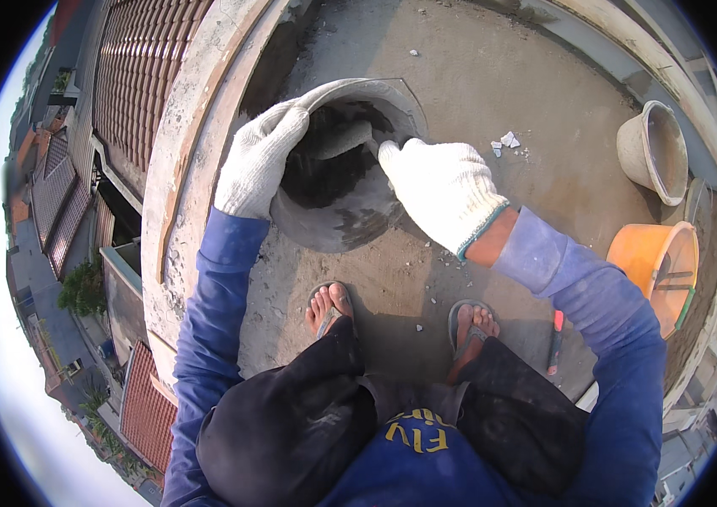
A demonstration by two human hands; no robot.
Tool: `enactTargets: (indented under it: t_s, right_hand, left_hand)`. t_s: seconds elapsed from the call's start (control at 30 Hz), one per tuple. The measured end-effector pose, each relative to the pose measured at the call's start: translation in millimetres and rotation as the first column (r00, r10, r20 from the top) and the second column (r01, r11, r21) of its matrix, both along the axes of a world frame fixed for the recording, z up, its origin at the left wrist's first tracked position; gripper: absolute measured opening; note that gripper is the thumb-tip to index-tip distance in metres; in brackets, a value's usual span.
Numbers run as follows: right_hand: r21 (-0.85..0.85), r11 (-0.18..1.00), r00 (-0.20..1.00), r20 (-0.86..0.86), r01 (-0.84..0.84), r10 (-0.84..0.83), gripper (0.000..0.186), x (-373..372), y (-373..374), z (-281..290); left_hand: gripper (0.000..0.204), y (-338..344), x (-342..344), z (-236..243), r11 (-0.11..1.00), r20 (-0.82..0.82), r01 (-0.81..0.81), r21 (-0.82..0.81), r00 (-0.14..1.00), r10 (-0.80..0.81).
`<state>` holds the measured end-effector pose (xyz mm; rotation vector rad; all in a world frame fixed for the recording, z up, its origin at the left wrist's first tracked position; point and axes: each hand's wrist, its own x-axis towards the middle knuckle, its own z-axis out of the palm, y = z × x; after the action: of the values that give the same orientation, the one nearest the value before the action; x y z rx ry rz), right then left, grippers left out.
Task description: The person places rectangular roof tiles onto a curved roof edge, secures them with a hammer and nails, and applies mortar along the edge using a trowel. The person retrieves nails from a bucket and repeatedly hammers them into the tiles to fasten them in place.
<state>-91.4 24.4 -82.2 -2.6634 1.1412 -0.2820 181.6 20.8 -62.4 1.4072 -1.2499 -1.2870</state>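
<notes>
A grey mortar-stained bucket [337,228] is tilted in front of me, its mouth toward me, with dark wet-looking material inside. My left hand [258,160], in a white knitted glove, is closed on the left side of its rim. My right hand [447,188], gloved the same way, is closed at the right side of the opening around a trowel [343,140]. The grey blade of the trowel reaches into the bucket, while its handle is hidden in my fist.
On the left runs a rough concrete parapet [193,144], with tiled roofs [143,76] beyond and below. To the right stand a pale bucket [633,152] and an orange bucket [635,253]. White chips [508,141] and a red-ended tool [555,342] lie on the concrete floor [460,68].
</notes>
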Motion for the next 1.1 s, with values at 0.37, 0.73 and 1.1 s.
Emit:
enactTargets:
  t_s: [0.37,0.73,1.1]
  right_hand:
    - [0.106,0.987,0.978,-0.155,-0.122,0.138,0.019,15,12,-6]
    - [0.315,0.947,0.914,-0.366,-0.055,0.174,0.023,33,25,-16]
    - [0.054,0.998,1.0,-0.003,-0.017,0.017,0.017,1,12,-20]
  left_hand:
    - [0.045,-4,16,2,0.993,0.054,0.105,0.052,0.993,-0.108]
    - [0.046,-26,10,-1,0.959,0.163,0.273,0.082,0.945,-0.283]
    - [0.04,-25,-5,6,0.976,0.079,0.197,0.093,0.976,-0.205]
